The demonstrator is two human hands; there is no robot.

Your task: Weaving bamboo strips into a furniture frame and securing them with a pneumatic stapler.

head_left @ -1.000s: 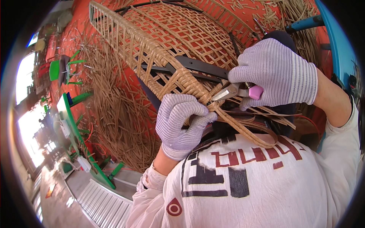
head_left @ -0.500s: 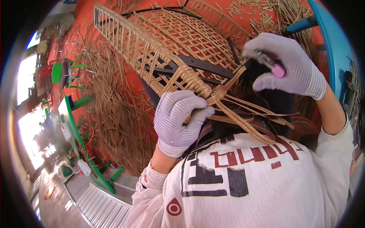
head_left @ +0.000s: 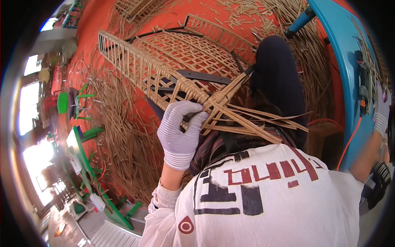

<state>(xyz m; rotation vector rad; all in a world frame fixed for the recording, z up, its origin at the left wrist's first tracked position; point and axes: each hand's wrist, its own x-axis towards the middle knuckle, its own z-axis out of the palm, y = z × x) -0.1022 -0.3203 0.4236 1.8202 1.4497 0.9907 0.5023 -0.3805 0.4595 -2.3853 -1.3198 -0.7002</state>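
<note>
My gloved left hand (head_left: 179,131) is closed in a pinch at the near corner of a woven rattan frame (head_left: 154,66). Thumb and fingers press beside the wrapped strand knot (head_left: 216,100). Loose rattan strips (head_left: 251,125) fan out from this corner over my lap, and a few run up to a dark metal bar. At the far right rim, my gloved right hand (head_left: 382,108) is over the blue table, well away from the frame. A pink-handled tool (head_left: 384,96) shows in it as a small pink patch; its remainder and most fingers are hard to make out.
A blue table (head_left: 343,61) stands at right, with a dark power tool (head_left: 363,78) and an orange cord (head_left: 349,142). Rattan strip piles (head_left: 127,144) cover the red floor on the left. A green-edged stand (head_left: 98,181) is at lower left; another woven piece (head_left: 140,9) lies at the far side.
My right hand has moved from above the knot to the far right, over the blue table, carrying the pink-handled tool. The left hand keeps its pinch on the corner while the view shifts slightly.
</note>
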